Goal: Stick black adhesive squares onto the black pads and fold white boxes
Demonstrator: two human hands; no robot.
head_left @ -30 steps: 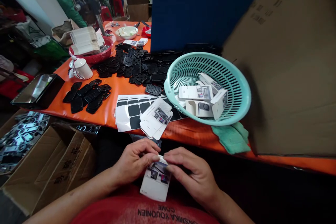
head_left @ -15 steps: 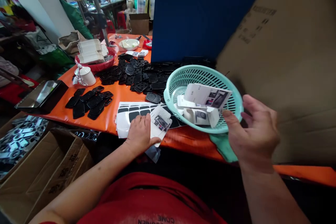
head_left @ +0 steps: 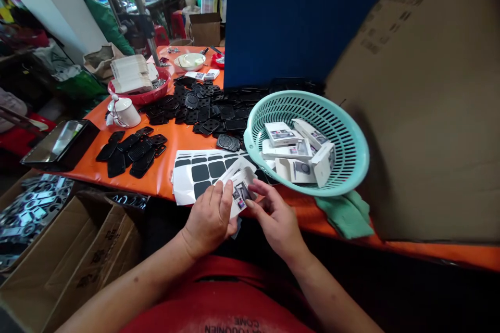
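Note:
A small white printed carton (head_left: 241,196) is held just above the table's front edge, one end of it seeming open. My left hand (head_left: 209,214) is closed round the carton's left side. At its right edge, my right hand (head_left: 276,217) pinches the card between thumb and fingers. White sheets with black rounded shapes (head_left: 201,173) lie on the table behind the carton. To the right stands a mint-green plastic basket (head_left: 353,151) holding several white printed boxes (head_left: 280,134).
Black plates (head_left: 203,109) are heaped behind the sheets, with a smaller pile (head_left: 135,151) to the left. A white lidded cup (head_left: 124,112) and a red basket (head_left: 146,97) stand farther back. Large cardboard (head_left: 425,114) rises at right; an open carton (head_left: 78,250) sits lower left.
My right hand has come left from the basket's rim to the carton in my left hand. The box that stood tilted in the basket now lies among the others.

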